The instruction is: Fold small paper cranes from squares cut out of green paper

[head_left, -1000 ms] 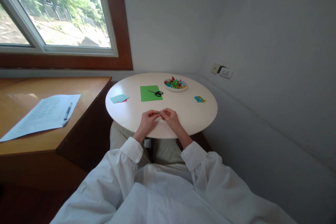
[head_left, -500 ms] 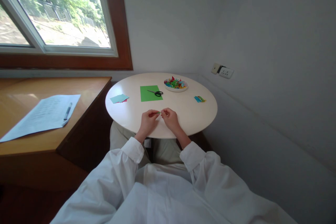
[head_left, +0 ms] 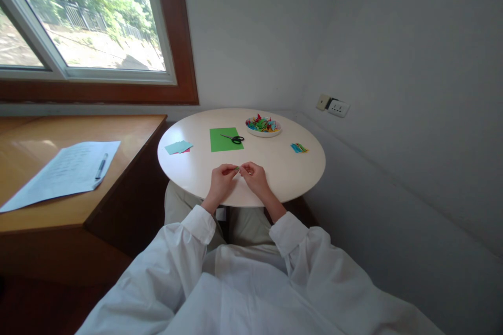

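Between my fingertips is a tiny piece of green paper (head_left: pixel 237 168), mostly hidden by the fingers. My left hand (head_left: pixel 223 179) pinches it from the left, and my right hand (head_left: pixel 254 176) closes on it from the right. Both hands are over the near edge of the round white table (head_left: pixel 283 172). Just beyond them lies a green paper sheet (head_left: pixel 220 141) with black-handled scissors (head_left: pixel 237 140) on top, blades pointing left.
An oval white dish (head_left: pixel 264 134) of colourful folded paper pieces stands at the back. Thin coloured paper strips (head_left: pixel 299 148) lie on the right, light blue paper pieces (head_left: pixel 177 147) on the left. A wooden desk (head_left: pixel 74 214) bears a written sheet (head_left: pixel 65 172) and pen (head_left: pixel 101 166).
The fingertips of my right hand have shifted slightly left, closer to my left hand's. The green piece between them has turned a little. Everything else stays put.
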Demonstrator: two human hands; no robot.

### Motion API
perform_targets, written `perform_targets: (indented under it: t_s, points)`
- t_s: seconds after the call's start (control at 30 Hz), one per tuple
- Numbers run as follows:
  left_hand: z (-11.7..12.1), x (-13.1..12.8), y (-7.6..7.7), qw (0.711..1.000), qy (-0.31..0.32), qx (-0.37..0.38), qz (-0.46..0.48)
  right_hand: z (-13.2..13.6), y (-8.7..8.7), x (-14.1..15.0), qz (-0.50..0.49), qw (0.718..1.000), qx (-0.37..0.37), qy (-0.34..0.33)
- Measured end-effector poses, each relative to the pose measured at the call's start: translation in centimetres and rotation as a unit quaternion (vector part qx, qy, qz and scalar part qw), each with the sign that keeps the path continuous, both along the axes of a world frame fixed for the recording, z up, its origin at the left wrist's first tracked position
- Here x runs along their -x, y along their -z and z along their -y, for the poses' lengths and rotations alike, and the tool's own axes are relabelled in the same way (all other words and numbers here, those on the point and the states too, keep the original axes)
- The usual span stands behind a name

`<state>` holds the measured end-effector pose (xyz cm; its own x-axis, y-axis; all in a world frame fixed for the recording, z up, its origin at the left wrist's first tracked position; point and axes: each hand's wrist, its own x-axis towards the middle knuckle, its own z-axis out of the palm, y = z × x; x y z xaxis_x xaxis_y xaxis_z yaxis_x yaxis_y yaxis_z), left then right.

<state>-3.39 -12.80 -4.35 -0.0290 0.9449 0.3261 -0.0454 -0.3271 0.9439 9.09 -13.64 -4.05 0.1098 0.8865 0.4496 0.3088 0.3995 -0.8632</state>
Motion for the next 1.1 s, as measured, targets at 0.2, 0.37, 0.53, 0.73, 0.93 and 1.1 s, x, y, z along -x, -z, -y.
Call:
perform_targets:
  t_s: [0.2, 0.37, 0.53, 0.73, 0.93, 1.1]
  points:
    - [-0.03, -0.17, 0.14, 1.000, 0.002, -0.003, -0.002, 0.13, -0.21, 0.02, 0.010, 1.000, 0.001, 0.015]
    - [0.01, -0.16, 0.07, 1.000, 0.010, -0.005, -0.001, -0.08, -0.05, 0.01, 0.007, 1.000, 0.004, 0.007]
    - [-0.02, -0.10, 0.09, 1.000, 0.015, -0.008, 0.007, -0.54, 0.36, -0.03, -0.014, 1.000, 0.011, -0.020]
    - [0.07, -0.01, -0.06, 1.000, 0.015, -0.011, 0.008, -0.79, 0.50, -0.02, -0.044, 0.997, 0.029, -0.056]
    - [0.33, -0.01, -0.41, 1.000, 0.013, -0.011, -0.001, -0.86, 0.45, -0.11, -0.060, 0.995, 0.043, -0.068]
    - [0.55, 0.08, -0.72, 1.000, 0.012, -0.014, -0.004, -0.85, 0.35, -0.21, -0.073, 0.992, 0.060, -0.082]
